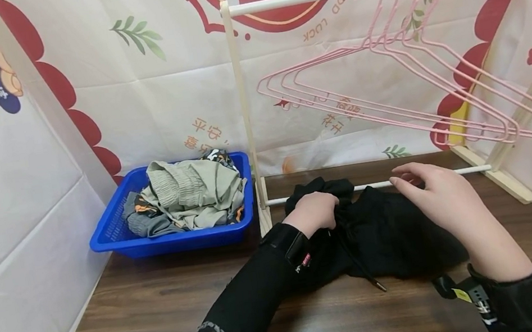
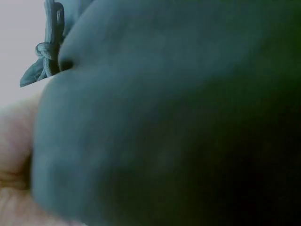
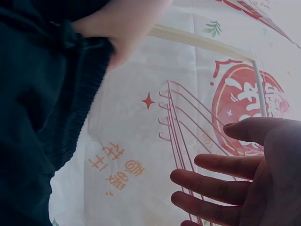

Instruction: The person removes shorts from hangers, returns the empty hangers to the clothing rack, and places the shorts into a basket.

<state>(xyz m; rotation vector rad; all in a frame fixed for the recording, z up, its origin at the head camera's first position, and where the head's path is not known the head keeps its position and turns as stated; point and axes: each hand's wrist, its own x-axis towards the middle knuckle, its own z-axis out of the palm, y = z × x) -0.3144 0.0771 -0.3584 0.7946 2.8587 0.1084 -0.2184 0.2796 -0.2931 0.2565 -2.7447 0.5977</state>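
**Black garment bunched on the desk, one hand gripping, one hand spread**

We see a black garment (image 1: pixel 388 234) lying crumpled on the brown wooden desk (image 1: pixel 139 320), just in front of the lower bar of a pale wooden clothes rack (image 1: pixel 242 107). Our left hand (image 1: pixel 314 211) sits on the garment's left end with its fingers curled into the cloth, gripping a bunched fold; we judge this pins that end so the fabric does not slide. In the left wrist view dark cloth fills nearly the whole picture, pressed close to the camera, with a knotted drawstring (image 2: pixel 46 56) at the upper left, which fits a tight hold.

Our right hand (image 1: pixel 447 203) hovers over the garment's right side, fingers spread and straight, holding nothing; the right wrist view shows the fingers (image 3: pixel 221 186) wide apart with open air before them. Whether the palm rests on the cloth we cannot tell. A black cord with a metal tip (image 1: pixel 371 281) trails from the garment toward us.

Four pink hangers (image 1: pixel 409 95) hang from the rack's top bar, up and to the right of the hands. A blue basket (image 1: pixel 118 238) with a heap of grey-green clothes (image 1: pixel 193 190) stands on the desk left of the rack, touching its post or just beside it.
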